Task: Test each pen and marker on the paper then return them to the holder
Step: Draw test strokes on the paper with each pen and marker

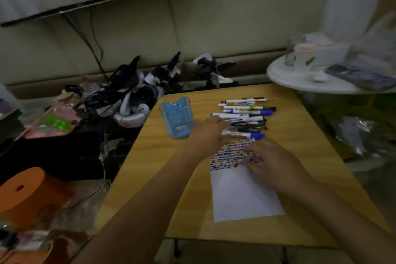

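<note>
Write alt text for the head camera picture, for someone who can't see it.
A person's left hand reaches to a row of pens and markers lying on a wooden table, while the right hand rests on a sheet of paper whose top part is covered in coloured test marks. A blue holder stands left of the pens.

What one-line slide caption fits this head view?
Left hand reaches the pens; right hand rests on the paper beside an empty holder.
</note>
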The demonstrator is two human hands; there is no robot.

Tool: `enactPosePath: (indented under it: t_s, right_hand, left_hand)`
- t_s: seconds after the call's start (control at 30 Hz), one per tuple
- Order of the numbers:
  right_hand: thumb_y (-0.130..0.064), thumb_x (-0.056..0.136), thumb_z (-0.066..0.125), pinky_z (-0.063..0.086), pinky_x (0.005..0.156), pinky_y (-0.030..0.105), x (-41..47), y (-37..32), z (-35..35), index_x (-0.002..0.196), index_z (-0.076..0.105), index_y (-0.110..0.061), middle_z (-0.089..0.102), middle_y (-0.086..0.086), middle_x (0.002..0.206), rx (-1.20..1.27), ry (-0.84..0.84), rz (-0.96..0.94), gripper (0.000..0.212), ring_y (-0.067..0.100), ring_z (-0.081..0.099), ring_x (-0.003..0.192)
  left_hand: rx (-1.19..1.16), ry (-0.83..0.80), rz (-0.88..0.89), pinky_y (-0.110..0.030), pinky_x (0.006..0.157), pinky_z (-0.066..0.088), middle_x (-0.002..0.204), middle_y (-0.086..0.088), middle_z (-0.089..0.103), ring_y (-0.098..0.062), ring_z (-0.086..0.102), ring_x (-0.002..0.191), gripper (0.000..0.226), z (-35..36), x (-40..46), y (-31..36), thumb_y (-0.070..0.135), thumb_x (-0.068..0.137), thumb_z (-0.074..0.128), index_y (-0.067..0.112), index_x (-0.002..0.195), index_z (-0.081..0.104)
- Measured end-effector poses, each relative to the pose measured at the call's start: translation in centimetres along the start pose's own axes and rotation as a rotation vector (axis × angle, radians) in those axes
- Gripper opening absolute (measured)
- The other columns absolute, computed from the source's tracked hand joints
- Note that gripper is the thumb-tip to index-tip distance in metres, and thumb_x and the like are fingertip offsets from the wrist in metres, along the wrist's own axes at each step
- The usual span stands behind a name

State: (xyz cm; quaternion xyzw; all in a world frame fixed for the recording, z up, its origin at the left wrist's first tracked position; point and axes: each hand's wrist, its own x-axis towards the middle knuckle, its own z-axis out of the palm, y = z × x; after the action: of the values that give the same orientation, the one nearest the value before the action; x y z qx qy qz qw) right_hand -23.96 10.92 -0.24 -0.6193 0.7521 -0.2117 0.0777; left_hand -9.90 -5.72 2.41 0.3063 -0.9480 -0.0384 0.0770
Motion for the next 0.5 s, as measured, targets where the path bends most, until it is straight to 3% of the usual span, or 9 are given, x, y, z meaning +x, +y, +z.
enactPosePath:
  t_s: [0.1, 0.2, 0.5]
  right_hand:
    - [-0.046, 0.094, 0.058, 0.032, 0.086, 0.023, -0.2, 0.5, -0.7, 0.14, 0.05, -0.037, 0.05, -0.014, 0.138, -0.082, -0.017, -0.014, 0.048, 0.01, 0.038, 0.123]
    - [-0.047, 0.095, 0.053, 0.031, 0.099, 0.029, -0.2, 0.8, -0.8, 0.146, 0.041, -0.037, 0.041, -0.013, 0.148, -0.138, -0.078, -0.019, 0.053, 0.015, 0.03, 0.131]
    - [-0.05, 0.095, 0.048, 0.028, 0.104, 0.036, -0.4, 1.6, -0.3, 0.144, 0.044, -0.033, 0.041, -0.012, 0.149, -0.158, -0.111, 0.0, 0.052, 0.015, 0.028, 0.135]
  left_hand:
    - [0.098, -0.037, 0.031, -0.043, 0.086, 0.05, 0.129, -0.005, 0.053, -0.028, 0.053, 0.115, 0.036, 1.4, 2.1, 1.4, 0.034, 0.096, 0.052, 0.027, 0.131, 0.054]
    - [0.155, -0.02, 0.043, -0.036, 0.083, 0.045, 0.128, -0.002, 0.054, -0.024, 0.052, 0.115, 0.035, 2.3, 3.2, 2.1, 0.034, 0.097, 0.051, 0.03, 0.131, 0.055]
    - [0.115, 0.039, -0.012, -0.038, 0.082, 0.05, 0.114, 0.004, 0.054, -0.018, 0.054, 0.102, 0.027, 2.6, 3.5, 2.2, 0.042, 0.092, 0.061, 0.034, 0.117, 0.058]
